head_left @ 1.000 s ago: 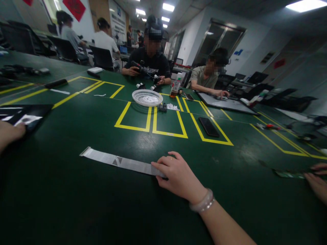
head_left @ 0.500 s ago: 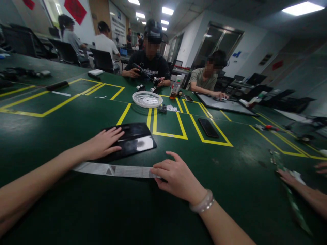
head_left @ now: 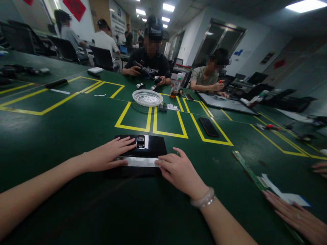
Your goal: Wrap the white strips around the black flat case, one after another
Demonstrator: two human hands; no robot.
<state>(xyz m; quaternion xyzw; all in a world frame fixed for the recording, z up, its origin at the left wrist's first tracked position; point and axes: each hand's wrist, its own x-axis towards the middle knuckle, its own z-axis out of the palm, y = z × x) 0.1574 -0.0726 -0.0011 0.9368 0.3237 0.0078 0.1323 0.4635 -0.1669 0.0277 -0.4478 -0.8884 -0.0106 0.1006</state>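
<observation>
A glossy black panel [head_left: 156, 146] lies on the green table in front of me, with a small square cut-out in its far half. Across its near half runs a long, flat silvery strip [head_left: 140, 162]. My left hand [head_left: 112, 154] rests flat on the panel's left side, fingers stretched out, with the thumb along the strip. At the strip's right end, my right hand [head_left: 180, 172] has thumb and forefinger closed on it; the other fingers are partly raised. The strip's left end is hidden under my left hand.
Yellow tape [head_left: 170, 135] marks boxes on the table. Beyond stand a white basket [head_left: 147, 98], a bottle [head_left: 175, 89] and a phone [head_left: 208, 127]. To the right, another person's hand [head_left: 296, 212] rests by a green circuit board [head_left: 247, 172]. Two people sit opposite.
The black panel has moved right and nearer, and now shows its cut-out. The strip, formerly on the table before it, now lies across it. The neighbour's board has shifted left.
</observation>
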